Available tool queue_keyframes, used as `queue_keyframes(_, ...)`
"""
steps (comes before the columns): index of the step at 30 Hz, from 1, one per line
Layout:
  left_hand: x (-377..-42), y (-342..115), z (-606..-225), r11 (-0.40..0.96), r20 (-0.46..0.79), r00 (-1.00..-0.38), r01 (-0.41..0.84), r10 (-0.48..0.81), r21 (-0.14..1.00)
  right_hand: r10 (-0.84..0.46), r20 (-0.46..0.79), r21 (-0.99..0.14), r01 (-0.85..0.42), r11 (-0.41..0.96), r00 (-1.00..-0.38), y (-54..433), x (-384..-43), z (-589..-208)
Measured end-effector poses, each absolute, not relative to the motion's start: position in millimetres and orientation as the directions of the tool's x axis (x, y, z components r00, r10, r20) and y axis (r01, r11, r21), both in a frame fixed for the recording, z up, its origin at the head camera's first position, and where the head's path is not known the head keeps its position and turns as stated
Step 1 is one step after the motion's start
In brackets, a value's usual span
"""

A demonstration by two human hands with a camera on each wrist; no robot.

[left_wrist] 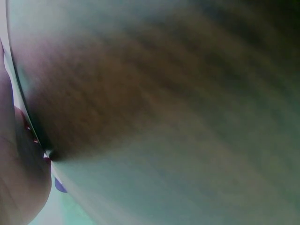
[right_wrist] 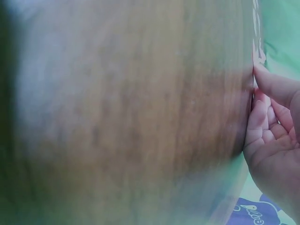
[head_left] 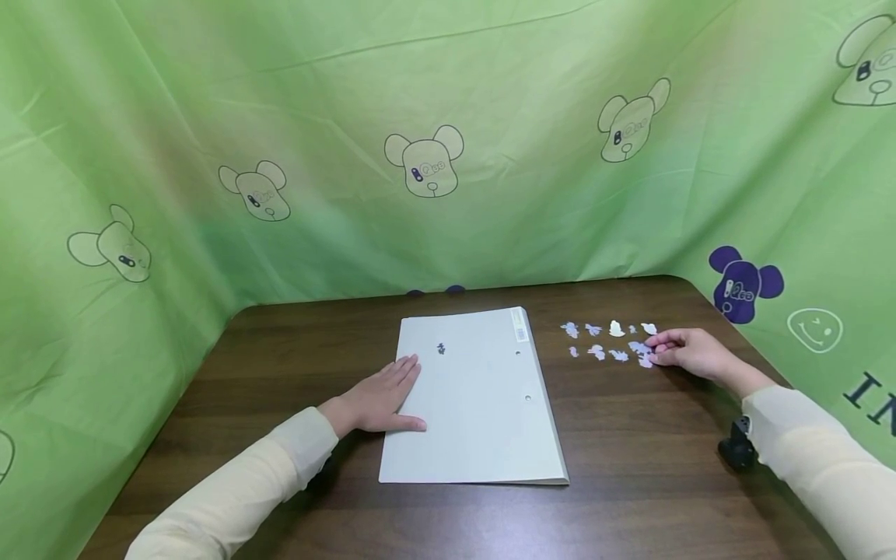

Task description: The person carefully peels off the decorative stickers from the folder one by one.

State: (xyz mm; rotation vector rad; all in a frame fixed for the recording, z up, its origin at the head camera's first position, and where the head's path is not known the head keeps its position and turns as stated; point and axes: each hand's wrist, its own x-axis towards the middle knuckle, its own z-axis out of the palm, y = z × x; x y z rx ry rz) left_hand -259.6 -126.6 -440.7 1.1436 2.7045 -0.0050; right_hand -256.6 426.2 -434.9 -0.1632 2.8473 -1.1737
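Observation:
A white folder [head_left: 476,412] with two punched holes and a barcode label lies on the table. My left hand [head_left: 381,397] rests palm down across its left edge, fingers straight and thumb out to the side. Near the folder's top is a small dark cut-out shape [head_left: 441,348]. To the right, several small pale, sticker-like cut-outs [head_left: 596,352] lie in two rows. My right hand [head_left: 689,354] is at their right end, thumb and index fingertips apart beside a bluish cut-out [head_left: 638,348]. I cannot tell whether they pinch it. The right wrist view shows the fingertips right at the table surface.
The brown wooden table [head_left: 294,354] has a green printed cloth [head_left: 336,233] behind it and at both sides. A small black device [head_left: 737,445] is beneath the right sleeve. Blur covers most of both wrist views.

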Motion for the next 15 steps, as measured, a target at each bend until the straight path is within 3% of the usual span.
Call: queue_keyframes(15,-258.9,-126.5,-439.1,0.706,-0.205,-0.683,0.705,0.701,0.068,-0.11,-0.019,-0.762,-0.057,0.646,-0.994,424.9,-255.1,-432.0)
